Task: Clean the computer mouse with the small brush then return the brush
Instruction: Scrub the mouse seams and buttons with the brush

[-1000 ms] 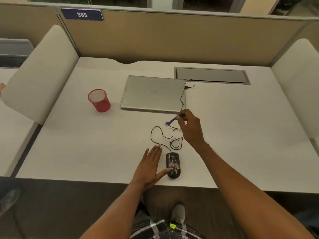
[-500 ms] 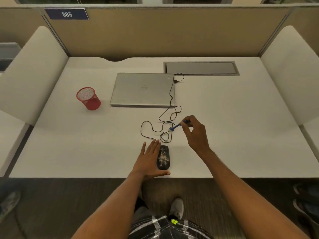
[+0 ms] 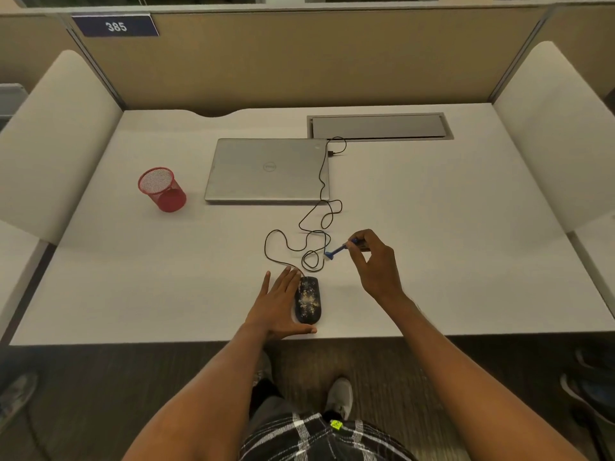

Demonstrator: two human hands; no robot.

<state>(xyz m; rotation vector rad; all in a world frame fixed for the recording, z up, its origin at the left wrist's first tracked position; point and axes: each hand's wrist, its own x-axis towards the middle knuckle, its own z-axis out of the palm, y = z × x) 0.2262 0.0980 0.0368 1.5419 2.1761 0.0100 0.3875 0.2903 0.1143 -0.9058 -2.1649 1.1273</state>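
Presently: left hand (image 3: 278,302) flat, fingers spread, touching the speckled mouse (image 3: 308,301) on its right; right hand (image 3: 374,261) pinching the blue brush (image 3: 336,251), bristles leftward over the cord (image 3: 312,234).

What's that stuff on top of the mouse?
Pale specks of dirt are scattered over the black mouse. Its left edge is covered by the left hand, so that side can't be judged.

I see a matt black plastic mouse (image 3: 308,301) speckled with pale grit, a blue plastic brush (image 3: 336,251), a brushed-metal laptop (image 3: 268,169), a red wire-mesh cup (image 3: 162,189), and a smooth matt white desk (image 3: 466,244).
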